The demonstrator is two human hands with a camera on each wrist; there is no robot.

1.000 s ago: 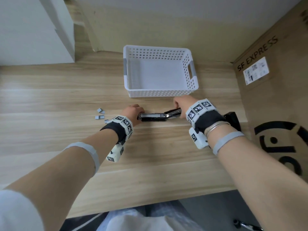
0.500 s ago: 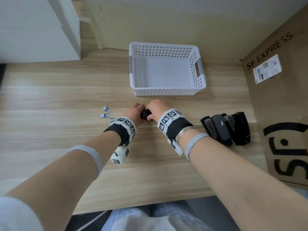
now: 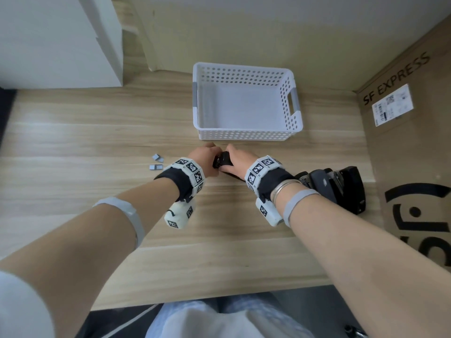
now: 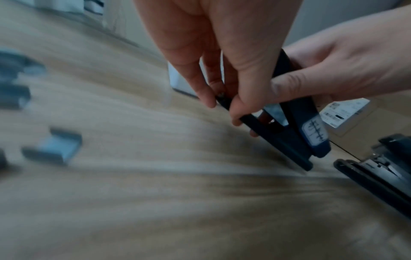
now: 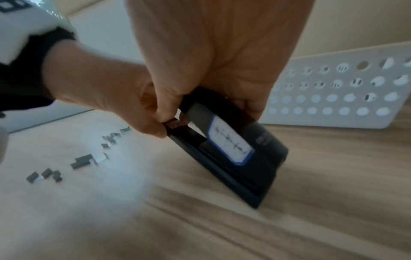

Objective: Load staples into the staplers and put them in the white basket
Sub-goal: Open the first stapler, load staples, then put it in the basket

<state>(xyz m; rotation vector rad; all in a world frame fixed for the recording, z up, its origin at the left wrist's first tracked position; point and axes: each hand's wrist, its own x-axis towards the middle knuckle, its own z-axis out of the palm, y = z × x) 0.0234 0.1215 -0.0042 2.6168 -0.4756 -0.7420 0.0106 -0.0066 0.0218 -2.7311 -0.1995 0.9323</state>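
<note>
A black stapler (image 3: 222, 160) (image 4: 291, 126) (image 5: 231, 149) with a white label stands tilted, its rear end on the wooden table (image 3: 97, 132), just in front of the white basket (image 3: 244, 136). My left hand (image 3: 207, 158) (image 4: 222, 103) pinches its raised front end. My right hand (image 3: 238, 162) (image 5: 222, 98) grips its top arm from above. In the left wrist view the stapler's top sits close to its base. Grey staple strips (image 3: 156, 162) (image 5: 86, 160) lie left of my hands. The basket is empty.
More black staplers (image 3: 334, 186) (image 4: 378, 174) lie to the right, next to a tall cardboard box (image 3: 410, 142) that walls off the right side. A white block (image 3: 56, 40) stands at the back left. The table's near edge (image 3: 219, 296) is close to my lap.
One second ago the stapler lay flat and opened out between my hands. My right hand swung its top arm over to the left; both hands now hold it nearly closed and tilted up.
</note>
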